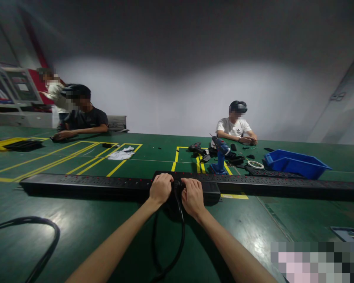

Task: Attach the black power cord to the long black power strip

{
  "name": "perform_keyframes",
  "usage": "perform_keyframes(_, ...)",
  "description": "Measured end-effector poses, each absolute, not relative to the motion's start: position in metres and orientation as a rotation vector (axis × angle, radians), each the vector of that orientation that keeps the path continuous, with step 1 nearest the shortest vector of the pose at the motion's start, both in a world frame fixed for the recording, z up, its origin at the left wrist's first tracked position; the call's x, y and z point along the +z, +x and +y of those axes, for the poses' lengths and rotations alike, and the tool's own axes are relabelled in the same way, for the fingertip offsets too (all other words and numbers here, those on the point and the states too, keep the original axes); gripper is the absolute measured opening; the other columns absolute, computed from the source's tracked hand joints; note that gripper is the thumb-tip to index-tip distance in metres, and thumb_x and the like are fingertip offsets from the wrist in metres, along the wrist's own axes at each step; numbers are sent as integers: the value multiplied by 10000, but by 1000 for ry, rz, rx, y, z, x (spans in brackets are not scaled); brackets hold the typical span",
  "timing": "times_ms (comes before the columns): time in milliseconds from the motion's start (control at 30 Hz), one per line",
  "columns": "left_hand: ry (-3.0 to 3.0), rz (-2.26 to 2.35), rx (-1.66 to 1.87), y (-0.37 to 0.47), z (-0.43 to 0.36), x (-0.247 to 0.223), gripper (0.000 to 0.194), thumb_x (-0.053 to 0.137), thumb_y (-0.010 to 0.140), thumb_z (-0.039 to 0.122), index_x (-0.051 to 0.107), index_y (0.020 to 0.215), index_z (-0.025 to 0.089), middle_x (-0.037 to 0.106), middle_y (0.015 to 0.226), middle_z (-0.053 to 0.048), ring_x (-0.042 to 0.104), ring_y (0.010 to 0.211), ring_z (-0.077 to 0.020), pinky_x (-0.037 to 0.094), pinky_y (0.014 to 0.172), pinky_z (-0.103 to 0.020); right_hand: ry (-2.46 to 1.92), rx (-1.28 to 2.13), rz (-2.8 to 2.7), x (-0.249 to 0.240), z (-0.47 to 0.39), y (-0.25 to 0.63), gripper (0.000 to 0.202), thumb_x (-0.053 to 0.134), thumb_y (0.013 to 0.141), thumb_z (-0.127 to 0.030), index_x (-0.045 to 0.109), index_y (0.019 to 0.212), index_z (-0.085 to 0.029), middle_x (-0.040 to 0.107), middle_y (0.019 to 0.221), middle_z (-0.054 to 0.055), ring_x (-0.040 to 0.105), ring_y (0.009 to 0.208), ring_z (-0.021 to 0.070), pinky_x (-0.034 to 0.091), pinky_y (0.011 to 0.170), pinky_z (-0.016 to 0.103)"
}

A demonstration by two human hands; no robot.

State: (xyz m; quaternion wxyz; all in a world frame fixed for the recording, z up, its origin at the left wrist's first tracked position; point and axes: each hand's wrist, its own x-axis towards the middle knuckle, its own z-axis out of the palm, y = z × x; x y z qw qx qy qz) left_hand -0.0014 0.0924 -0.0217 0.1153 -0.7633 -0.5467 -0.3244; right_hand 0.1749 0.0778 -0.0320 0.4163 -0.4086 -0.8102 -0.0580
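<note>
A long black power strip [91, 184] with rows of sockets and small red lights lies across the green table. My left hand [161, 189] is closed over its near edge, fingers curled on the top face. Just right of it, my right hand [193, 195] is likewise curled over the strip. Between the two hands a black plug [176, 184] sits at the strip, and its black cable [183, 232] hangs down toward me in a loop. The fingertips of both hands are close to the plug; whether they touch it is hard to make out.
Another black strip [283, 185] extends right. Beyond it are a blue cordless drill [221, 155], a tape roll [255, 165] and a blue bin [297, 163]. White gloves [121, 153] lie left, near a thick cable [51, 228]. People sit across the table.
</note>
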Motion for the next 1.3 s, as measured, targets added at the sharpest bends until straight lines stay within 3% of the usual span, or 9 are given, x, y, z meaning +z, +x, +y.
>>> perform_keyframes(233,-2151,-1630,-947,4,88,-26,187,423,880,143,595,846,206,649,900,-55,556,923,-240,397,834,-378,-935,-191,-2172,-26,65,172,421,505,880,-254,489,1292,-171,554,1259,115,457,1188,260,301,1042,439)
perform_keyframes(433,-2142,-1636,-957,3,89,-30,221,406,874,121,608,871,211,656,930,-60,560,949,-238,398,838,-380,-941,-200,-2166,-28,68,167,432,493,920,-251,454,1346,-193,510,1363,96,411,1269,247,290,1058,431)
perform_keyframes(767,-2092,-1680,-1007,5,89,-31,237,397,868,101,606,849,210,664,909,-46,570,909,-219,408,811,-360,-909,-149,-2170,-21,78,164,279,504,906,-182,575,1175,-194,619,1199,90,522,1132,227,389,950,381)
perform_keyframes(1300,-2160,-1664,-1007,5,88,-30,242,401,862,125,613,922,225,664,972,-57,560,961,-245,406,843,-383,-977,-232,-2139,-32,76,161,359,481,914,-205,509,1271,-195,582,1245,107,529,1128,228,396,943,385)
